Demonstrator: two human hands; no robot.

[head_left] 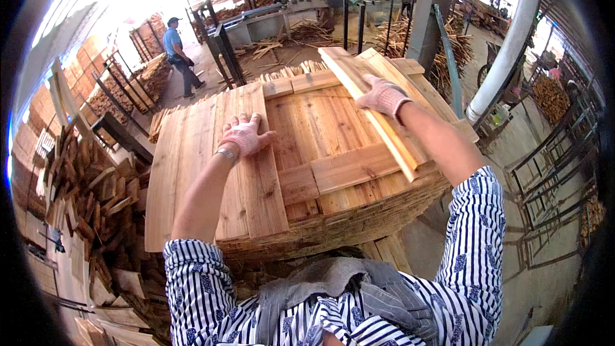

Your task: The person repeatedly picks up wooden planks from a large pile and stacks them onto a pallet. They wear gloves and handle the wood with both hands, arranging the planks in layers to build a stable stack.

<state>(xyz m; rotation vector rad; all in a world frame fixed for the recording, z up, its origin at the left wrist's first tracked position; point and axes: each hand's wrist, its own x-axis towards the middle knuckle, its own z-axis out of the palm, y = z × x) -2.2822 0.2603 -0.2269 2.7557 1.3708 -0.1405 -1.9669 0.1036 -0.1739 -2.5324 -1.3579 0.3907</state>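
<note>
A tall stack of thin wooden boards (192,154) fills the middle of the view, its top at waist height. My left hand (245,134), in a pale work glove, lies flat with fingers spread on a long board (259,179) on top of the stack. My right hand (383,96), also gloved, grips a bundle of long narrow boards (375,112) that lies slantwise across the right side of the stack, its near end jutting past the edge. Short cross boards (349,168) lie between the two hands.
Heaps of scrap wood (90,198) crowd the left. A metal rack (122,131) stands behind them. A person in a blue shirt (178,56) walks at the back left. A white pipe (506,51) and a grey post (426,13) rise at the right, with woodworking machines (288,9) behind.
</note>
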